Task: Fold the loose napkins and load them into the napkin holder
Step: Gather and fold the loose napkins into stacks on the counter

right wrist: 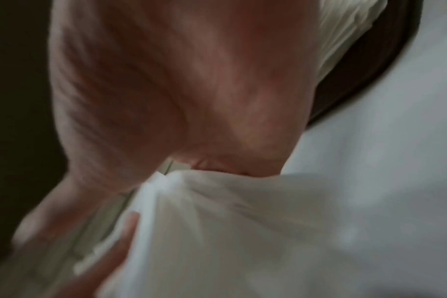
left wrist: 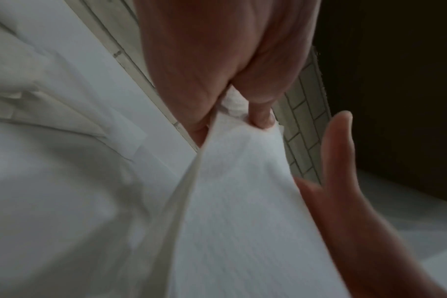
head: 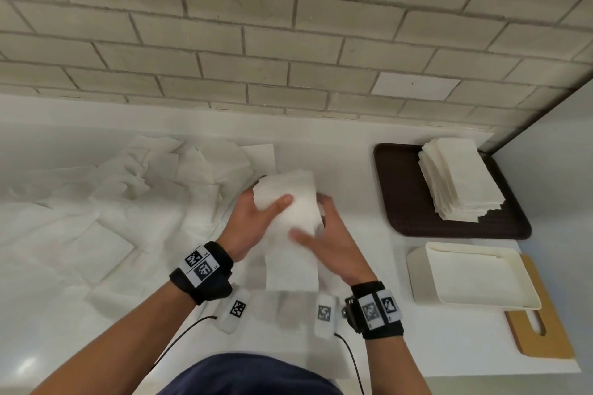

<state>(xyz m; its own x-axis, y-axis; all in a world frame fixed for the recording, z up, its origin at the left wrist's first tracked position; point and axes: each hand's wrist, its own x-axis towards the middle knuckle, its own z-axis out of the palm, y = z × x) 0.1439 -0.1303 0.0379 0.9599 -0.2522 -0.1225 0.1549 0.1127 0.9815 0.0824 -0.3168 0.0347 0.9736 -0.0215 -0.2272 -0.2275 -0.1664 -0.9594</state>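
Both hands hold one white napkin (head: 293, 228) above the white counter, at the middle of the head view. My left hand (head: 256, 221) pinches its far left edge, thumb on top. My right hand (head: 324, 237) grips its right side, thumb across the top face. In the left wrist view the napkin (left wrist: 242, 201) is pinched between thumb and fingers (left wrist: 264, 116). The right wrist view is blurred; the napkin (right wrist: 230, 231) bunches under the palm. The cream napkin holder (head: 471, 276) stands at the right, with no napkins visible in it.
Loose unfolded napkins (head: 134, 189) spread over the left half of the counter. A dark brown tray (head: 404, 202) at the back right carries a stack of folded napkins (head: 459, 179). A wooden lid with a slot (head: 539, 330) lies under the holder. Tiled wall behind.
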